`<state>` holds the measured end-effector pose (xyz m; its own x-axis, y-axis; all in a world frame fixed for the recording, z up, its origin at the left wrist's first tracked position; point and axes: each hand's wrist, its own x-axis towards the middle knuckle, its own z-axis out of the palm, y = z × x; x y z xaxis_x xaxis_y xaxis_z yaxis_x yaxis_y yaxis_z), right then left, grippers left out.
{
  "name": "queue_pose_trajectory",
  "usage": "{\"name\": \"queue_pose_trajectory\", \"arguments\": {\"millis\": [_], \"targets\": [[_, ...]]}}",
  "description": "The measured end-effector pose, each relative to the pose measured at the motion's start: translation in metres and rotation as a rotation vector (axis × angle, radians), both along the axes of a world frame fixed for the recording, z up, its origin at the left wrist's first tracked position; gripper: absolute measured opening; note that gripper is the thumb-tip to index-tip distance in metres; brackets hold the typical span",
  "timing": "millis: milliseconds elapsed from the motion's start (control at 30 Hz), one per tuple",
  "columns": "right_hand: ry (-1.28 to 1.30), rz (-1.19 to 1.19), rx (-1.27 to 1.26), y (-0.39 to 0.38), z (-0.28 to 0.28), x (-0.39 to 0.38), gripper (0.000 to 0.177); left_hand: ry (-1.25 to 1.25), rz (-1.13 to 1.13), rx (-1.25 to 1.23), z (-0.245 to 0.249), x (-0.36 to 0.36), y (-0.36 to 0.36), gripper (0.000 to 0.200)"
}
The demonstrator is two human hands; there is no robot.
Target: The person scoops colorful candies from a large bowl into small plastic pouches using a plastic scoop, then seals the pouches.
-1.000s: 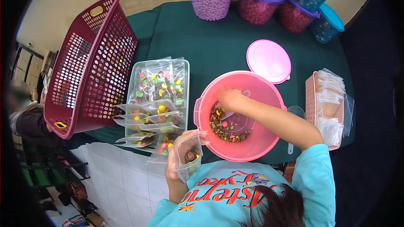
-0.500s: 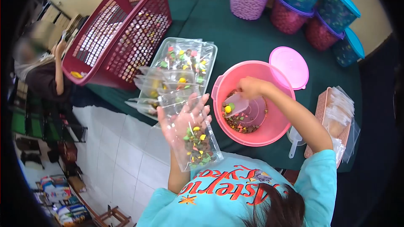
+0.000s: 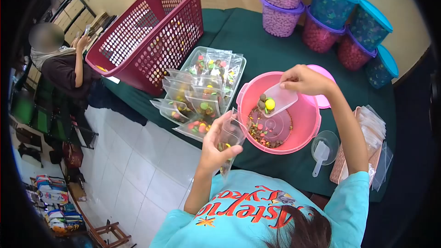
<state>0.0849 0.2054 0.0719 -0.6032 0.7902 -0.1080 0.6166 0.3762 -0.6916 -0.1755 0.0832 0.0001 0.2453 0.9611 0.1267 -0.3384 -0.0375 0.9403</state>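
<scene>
My left hand is closed around a clear plastic bag, its mouth up near the bucket's left rim. Colourful pieces show low in the bag, partly covered by my fingers. My right hand grips a translucent scoop above the pink bucket. On the scoop lie a yellow ball and a few brown and green pieces. Small mixed candy-like pieces cover part of the bucket's bottom.
Behind my left hand, a tray holds several filled bags, beside a maroon basket. Lidded tubs stand at the back. On the right are a small scoop, a bowl, and a box of empty bags. Another person is at far left.
My right hand has lifted the loaded scoop from inside the bucket to above it. My left hand has moved right towards the bucket and turned the bag upright.
</scene>
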Motion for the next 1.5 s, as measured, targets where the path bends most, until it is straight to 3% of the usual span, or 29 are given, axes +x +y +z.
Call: {"name": "queue_pose_trajectory", "arguments": {"millis": [33,67,200,233,367,433,567,633,767,833,967,1100,1133,1167,1200,1300,1400,1467,1500], "targets": [[0.009,-0.046,-0.003,-0.001,0.012,0.000,0.018,0.168,0.103,0.066,0.001,0.004,0.000,0.086],[0.015,-0.056,0.035,-0.001,0.020,0.000,0.018,0.165,0.092,0.080,0.003,0.007,0.001,0.086],[-0.115,0.008,0.221,-0.021,0.062,-0.016,0.016,0.536,0.141,0.318,0.015,0.016,0.006,0.082],[-0.117,-0.003,0.228,-0.028,0.067,-0.023,0.016,0.533,0.133,0.328,0.017,0.018,0.008,0.082],[-0.582,0.016,0.726,-0.061,0.067,-0.056,0.004,0.512,0.134,0.436,0.014,0.028,0.010,0.084],[-0.679,0.084,0.734,-0.076,0.071,-0.071,0.002,0.626,0.102,0.512,0.021,0.031,0.007,0.083],[-0.793,0.019,0.679,-0.087,0.080,-0.072,0.002,0.606,0.053,0.483,0.017,0.031,0.010,0.084],[-0.776,-0.145,0.746,-0.085,0.083,-0.057,0.003,0.596,0.048,0.501,0.012,0.028,0.014,0.084],[-0.768,-0.322,0.576,-0.073,0.052,-0.023,0.007,0.489,-0.031,0.350,0.005,0.023,0.017,0.085],[-0.733,-0.297,0.485,-0.071,0.013,-0.014,0.011,0.323,0.014,0.276,-0.003,0.024,0.019,0.084],[-0.702,-0.308,0.363,-0.073,-0.050,-0.019,0.010,0.369,-0.042,0.279,-0.003,0.023,0.021,0.085],[-0.528,-0.422,0.334,-0.082,-0.044,-0.015,0.012,0.374,-0.111,0.267,0.003,0.025,0.018,0.085],[-0.539,-0.444,0.319,-0.095,-0.034,-0.010,0.012,0.253,-0.124,0.170,0.009,0.028,0.014,0.086],[-0.269,-0.654,0.373,-0.111,-0.019,-0.004,0.014,0.132,-0.137,0.071,0.011,0.031,0.013,0.087],[0.006,-0.854,0.430,-0.125,-0.010,0.002,0.016,0.204,-0.114,0.193,-0.002,0.024,0.018,0.087],[0.428,-1.279,0.384,-0.175,-0.034,0.028,0.016,0.116,-0.109,0.067,0.011,0.025,0.011,0.088],[0.491,-1.458,0.262,-0.216,-0.092,0.048,0.018,0.064,-0.091,0.108,0.008,0.027,0.013,0.089],[0.157,-1.501,0.173,-0.237,-0.131,0.060,0.020,0.043,-0.098,0.092,0.014,0.032,0.010,0.088],[0.155,-1.507,0.172,-0.241,-0.146,0.064,0.020,0.061,-0.099,0.109,0.016,0.034,0.010,0.088]]}}
